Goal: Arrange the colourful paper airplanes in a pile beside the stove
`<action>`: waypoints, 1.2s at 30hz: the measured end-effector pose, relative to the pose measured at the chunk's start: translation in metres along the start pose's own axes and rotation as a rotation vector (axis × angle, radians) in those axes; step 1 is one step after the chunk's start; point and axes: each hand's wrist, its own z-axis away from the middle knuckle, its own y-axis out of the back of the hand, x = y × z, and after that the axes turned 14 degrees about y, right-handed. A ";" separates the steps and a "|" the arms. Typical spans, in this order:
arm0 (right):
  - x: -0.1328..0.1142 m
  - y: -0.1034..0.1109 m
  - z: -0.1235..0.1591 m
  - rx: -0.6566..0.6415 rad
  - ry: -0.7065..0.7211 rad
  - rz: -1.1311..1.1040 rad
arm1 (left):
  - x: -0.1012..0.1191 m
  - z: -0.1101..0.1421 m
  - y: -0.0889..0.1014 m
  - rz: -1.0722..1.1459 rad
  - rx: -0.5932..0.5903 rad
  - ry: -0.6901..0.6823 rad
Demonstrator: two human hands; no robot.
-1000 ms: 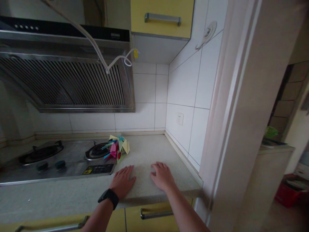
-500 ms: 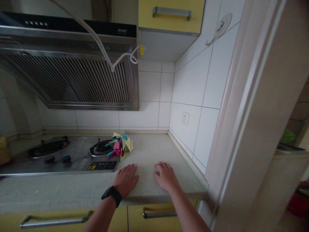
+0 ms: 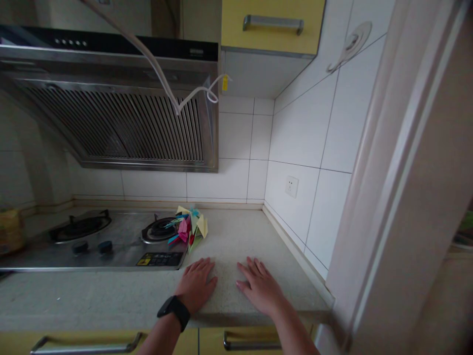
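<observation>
Both hands flat on tabletop [image 3: 111,296] — nothing gripped.
Left hand [image 3: 197,284] and right hand [image 3: 260,287] are spread open; paper shapes [image 3: 188,228] lie just beyond, beside burner [image 3: 158,230] — ignition risk if lit.

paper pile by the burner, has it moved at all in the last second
No. The colourful folded paper pile sits at the same spot against the right burner and hob edge; only the camera view shifted. Both hands lie flat on the countertop.

A home kitchen is shown; a gas hob [image 3: 92,239] is set into a speckled countertop [image 3: 251,236]; a steel extractor hood [image 3: 111,108] is mounted above; white wall tiles [image 3: 310,123] and yellow cabinets [image 3: 273,24] are seen.
</observation>
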 end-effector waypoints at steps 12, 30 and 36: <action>-0.003 0.003 0.003 0.041 0.015 -0.009 | -0.005 -0.004 -0.006 0.034 0.047 -0.022; 0.003 -0.007 -0.004 0.053 -0.034 0.023 | 0.001 -0.007 -0.002 0.012 0.043 -0.036; 0.005 -0.013 -0.013 0.052 -0.132 0.038 | -0.002 -0.008 -0.005 0.017 0.072 -0.044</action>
